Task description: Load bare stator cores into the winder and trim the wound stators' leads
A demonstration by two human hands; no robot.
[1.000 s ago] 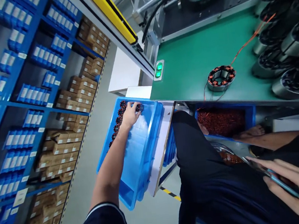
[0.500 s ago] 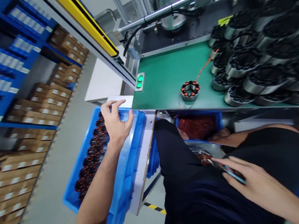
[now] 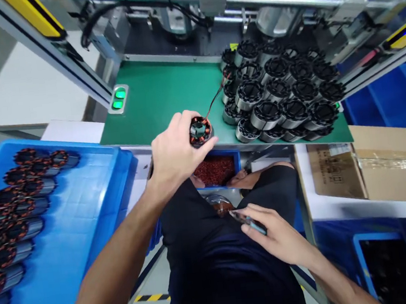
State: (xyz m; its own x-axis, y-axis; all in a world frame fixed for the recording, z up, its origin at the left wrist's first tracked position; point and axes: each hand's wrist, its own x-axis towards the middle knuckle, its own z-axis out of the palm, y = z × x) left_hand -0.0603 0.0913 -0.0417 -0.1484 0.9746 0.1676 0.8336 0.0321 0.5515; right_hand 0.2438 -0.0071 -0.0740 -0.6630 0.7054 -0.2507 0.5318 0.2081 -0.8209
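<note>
Left hand [image 3: 174, 150]: fingers curled round the far side of one wound stator [image 3: 208, 129], thumb along its near edge, opened only as wide as the ring and gripping it. Wound stator: ring-shaped, black with orange windings, at the front edge of the green worktop [image 3: 160, 86] (whether it rests on the surface or is slightly raised, cannot tell); one lead wire [image 3: 214, 103] running from it up towards the stacked cores. Right hand [image 3: 277, 236]: closed about the handles of a pair of cutters [image 3: 248, 220], blue-grey, held above the lap, tip pointing to the left, near a round bowl [image 3: 213, 199] with brownish contents. Stacked cores [image 3: 278, 88]: black-topped, silver-sided, numerous, piled on the right half of the worktop. Switch plate [image 3: 113, 107]: two green lights, left end of the worktop. Blue tray [image 3: 75, 218]: on the left, holding rows of finished-looking rings [image 3: 27, 206], dark with orange windings, along its left side. Blue bin [image 3: 238, 163]: below the worktop, between the feet, filled with reddish wire scraps [image 3: 219, 169]. Cardboard box [image 3: 396, 160]: taped, on a white surface to the right.
</note>
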